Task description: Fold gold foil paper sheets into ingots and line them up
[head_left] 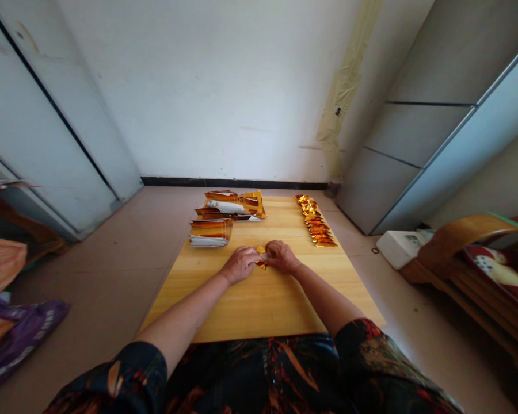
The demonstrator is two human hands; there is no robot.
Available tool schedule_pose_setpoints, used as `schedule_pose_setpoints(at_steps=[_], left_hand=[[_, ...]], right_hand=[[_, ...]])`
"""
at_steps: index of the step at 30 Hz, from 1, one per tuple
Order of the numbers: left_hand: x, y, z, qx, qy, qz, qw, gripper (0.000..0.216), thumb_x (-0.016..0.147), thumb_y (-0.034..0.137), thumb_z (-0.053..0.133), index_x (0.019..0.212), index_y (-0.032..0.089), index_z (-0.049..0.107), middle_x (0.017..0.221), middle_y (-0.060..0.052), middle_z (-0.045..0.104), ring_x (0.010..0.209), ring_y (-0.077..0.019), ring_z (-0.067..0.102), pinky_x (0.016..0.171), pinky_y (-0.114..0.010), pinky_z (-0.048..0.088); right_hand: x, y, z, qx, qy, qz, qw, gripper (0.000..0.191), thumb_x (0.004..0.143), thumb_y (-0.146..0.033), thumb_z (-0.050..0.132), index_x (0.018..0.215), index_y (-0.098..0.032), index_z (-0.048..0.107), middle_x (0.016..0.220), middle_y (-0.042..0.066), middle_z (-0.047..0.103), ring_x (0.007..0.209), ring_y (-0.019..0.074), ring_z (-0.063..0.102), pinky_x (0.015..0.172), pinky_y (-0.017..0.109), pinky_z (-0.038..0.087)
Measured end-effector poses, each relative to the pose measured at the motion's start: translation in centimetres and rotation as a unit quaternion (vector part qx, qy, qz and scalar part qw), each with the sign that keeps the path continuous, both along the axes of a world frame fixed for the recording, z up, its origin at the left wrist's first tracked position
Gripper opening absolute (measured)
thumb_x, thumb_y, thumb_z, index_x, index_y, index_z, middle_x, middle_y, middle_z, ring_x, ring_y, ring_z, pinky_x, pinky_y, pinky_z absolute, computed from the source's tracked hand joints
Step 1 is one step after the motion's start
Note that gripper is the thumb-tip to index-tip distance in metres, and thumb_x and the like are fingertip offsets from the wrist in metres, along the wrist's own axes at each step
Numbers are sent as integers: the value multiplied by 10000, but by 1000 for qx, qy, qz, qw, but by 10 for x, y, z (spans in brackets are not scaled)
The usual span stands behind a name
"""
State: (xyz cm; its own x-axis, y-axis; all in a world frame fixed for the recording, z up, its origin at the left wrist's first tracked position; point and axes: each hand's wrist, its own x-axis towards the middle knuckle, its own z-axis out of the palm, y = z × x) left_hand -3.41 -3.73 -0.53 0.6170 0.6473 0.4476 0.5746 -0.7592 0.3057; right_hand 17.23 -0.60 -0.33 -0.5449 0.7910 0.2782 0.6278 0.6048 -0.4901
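Note:
Both my hands meet over the middle of a light wooden table (250, 310). My left hand (240, 264) closes its fingers on the left side of a small gold foil wrapper (261, 250). From the other side, my right hand (281, 257) pinches the same piece of foil. Much of the wrapper is covered by my fingers, so its full shape cannot be made out. Beyond my left hand lie stacks of flat gold-brown and white wrappers (211, 231). A row of shiny folded gold foil pieces (317, 222) runs along the table's right edge.
A white wall (224, 103) stands behind the table, with a grey cabinet (414, 126) on the right. A wooden seat (457, 276) and a white box (399, 249) are at the right. Purple and orange bags (26, 333) lie at the left on the tiled floor.

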Motion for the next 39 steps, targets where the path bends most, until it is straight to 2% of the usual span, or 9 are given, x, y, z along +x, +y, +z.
schedule_pose_setpoints(at_steps=[3, 11, 15, 19, 27, 30, 34, 39], left_hand=[[0, 0, -1, 8, 4, 5, 1000, 305, 854, 146, 446, 975, 243, 708, 964, -46, 662, 912, -166, 590, 879, -342, 449], [-1, -2, -1, 13, 28, 19, 999, 289, 838, 147, 483, 952, 263, 722, 989, -51, 648, 943, -183, 587, 881, -360, 457], [0, -2, 0, 16, 37, 21, 999, 284, 833, 152, 493, 950, 270, 723, 987, -45, 647, 937, -183, 587, 871, -354, 459], [0, -2, 0, 18, 42, 21, 999, 287, 829, 152, 496, 959, 272, 721, 980, -43, 646, 918, -180, 589, 856, -351, 462], [1, -3, 2, 22, 45, 19, 999, 310, 814, 131, 486, 955, 276, 720, 968, -39, 638, 898, -169, 587, 850, -339, 464], [1, -3, 2, 20, 48, 23, 998, 303, 812, 135, 493, 950, 279, 721, 961, -36, 638, 891, -171, 586, 844, -337, 464], [1, -3, 2, 21, 50, 27, 998, 298, 802, 125, 506, 941, 276, 722, 956, -38, 637, 897, -178, 587, 843, -344, 460], [1, -3, 2, 20, 48, 22, 998, 319, 798, 109, 493, 949, 275, 720, 957, -40, 636, 892, -178, 592, 829, -341, 457]], right_hand=[[0, 1, 0, 8, -6, 6, 1000, 310, 706, -399, 732, 657, -184, 515, 854, 25, 603, 820, 152, 527, 770, 268, 367], [1, 2, -4, 4, 2, 11, 1000, 250, 710, -362, 735, 682, -183, 562, 975, 53, 624, 877, 168, 556, 811, 289, 391], [4, 4, -3, -7, 8, 17, 1000, 161, 686, -260, 740, 703, -185, 598, 1024, 59, 616, 944, 184, 563, 845, 301, 408], [6, 6, -1, -14, 28, 18, 999, 96, 675, -139, 692, 688, -181, 607, 990, 55, 620, 960, 184, 566, 870, 299, 415], [6, 1, -3, 0, 53, -1, 999, 69, 709, -113, 625, 701, -182, 618, 1054, 74, 614, 1009, 195, 554, 893, 325, 407], [4, -3, -7, 6, 57, -2, 998, 49, 713, -146, 653, 705, -185, 624, 1079, 85, 608, 1030, 203, 551, 902, 336, 405], [3, -5, -7, -11, 60, -8, 998, 115, 661, -194, 729, 712, -185, 626, 1118, 95, 593, 1070, 227, 538, 920, 359, 405], [8, -2, 0, -39, 58, -48, 996, 94, 673, -104, 648, 715, -184, 623, 1164, 99, 571, 1108, 231, 524, 945, 372, 404]])
